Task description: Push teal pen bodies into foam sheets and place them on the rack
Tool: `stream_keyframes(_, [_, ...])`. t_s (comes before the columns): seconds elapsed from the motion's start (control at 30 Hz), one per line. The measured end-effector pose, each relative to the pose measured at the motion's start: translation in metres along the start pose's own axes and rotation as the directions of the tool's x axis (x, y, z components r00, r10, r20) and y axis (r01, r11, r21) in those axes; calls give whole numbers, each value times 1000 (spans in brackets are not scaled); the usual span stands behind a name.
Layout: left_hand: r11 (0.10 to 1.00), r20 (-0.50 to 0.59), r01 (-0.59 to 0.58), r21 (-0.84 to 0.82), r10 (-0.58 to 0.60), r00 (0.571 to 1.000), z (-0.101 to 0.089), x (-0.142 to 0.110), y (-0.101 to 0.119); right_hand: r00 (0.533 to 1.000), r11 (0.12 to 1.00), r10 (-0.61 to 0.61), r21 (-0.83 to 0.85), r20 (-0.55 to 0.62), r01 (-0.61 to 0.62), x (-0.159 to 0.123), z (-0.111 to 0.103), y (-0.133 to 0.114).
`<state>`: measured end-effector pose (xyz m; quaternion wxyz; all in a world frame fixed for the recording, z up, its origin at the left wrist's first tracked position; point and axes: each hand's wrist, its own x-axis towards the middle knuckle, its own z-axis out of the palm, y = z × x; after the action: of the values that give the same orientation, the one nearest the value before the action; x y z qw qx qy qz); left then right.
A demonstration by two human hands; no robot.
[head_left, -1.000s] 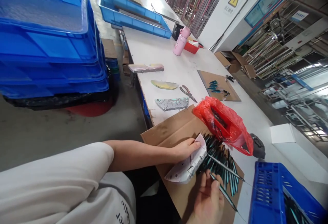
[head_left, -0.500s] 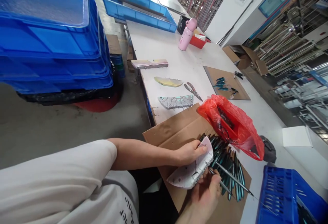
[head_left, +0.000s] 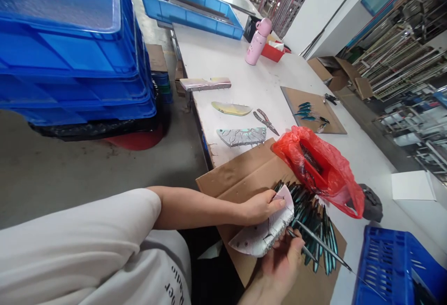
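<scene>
My left hand (head_left: 263, 207) grips a half-moon, pinkish-white block (head_left: 252, 239) at its upper end. Black lines mark the block's face, and small silvery bits line its curved edge. My right hand (head_left: 283, 256) is closed at that edge, with a slim dark pointed piece (head_left: 307, 251) coming out between thumb and fingers. Just above, a longer slim grey piece (head_left: 324, 243) slants away from the block, a thin wire trailing from its tip. Beyond my right hand, many black-and-teal, feather-shaped pieces (head_left: 328, 249) lie fanned out on brown cardboard (head_left: 237, 179).
A red plastic bag (head_left: 324, 174) stands behind the pile. Pliers (head_left: 266, 121), a grey pinned block (head_left: 241, 136) and a yellowish curved piece (head_left: 231, 108) lie farther back. A blue basket (head_left: 382, 263) is at right, stacked blue crates (head_left: 70, 53) at left, a pink bottle (head_left: 257, 44) at the back.
The whole view has shifted slightly, so table items sit a little to the right. Both hands keep nearly the same pose at the block.
</scene>
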<state>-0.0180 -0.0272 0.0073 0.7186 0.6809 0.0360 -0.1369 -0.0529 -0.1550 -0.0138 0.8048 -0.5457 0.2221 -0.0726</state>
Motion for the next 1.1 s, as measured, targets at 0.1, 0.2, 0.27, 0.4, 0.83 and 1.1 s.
stream_keyframes(0.1, [1000,-4,4,9,-4,1000,-1,-1,1,1000,1000,-15,-11,5,15,0,0,0])
stream_keyframes(0.2, [1000,-3,4,2,-4,1000,-1,-1,2,998,998,-58,-40,1,58,0,0,-1])
stream_keyframes(0.27, [1000,1,6,1,-6,1000,-1,-1,2,997,994,-82,-67,-3,82,-2,2,-2])
stream_keyframes(0.4, [999,2,-4,35,4,1000,1,1,0,991,985,-122,-130,-62,113,-11,6,-5])
stream_keyframes(0.83, [997,-44,-19,76,23,999,3,4,-4,937,893,-292,-405,-192,195,-16,19,-16])
stream_keyframes(1.1, [994,-77,-20,107,29,997,3,4,-4,938,860,-314,-461,-146,216,-11,20,-16])
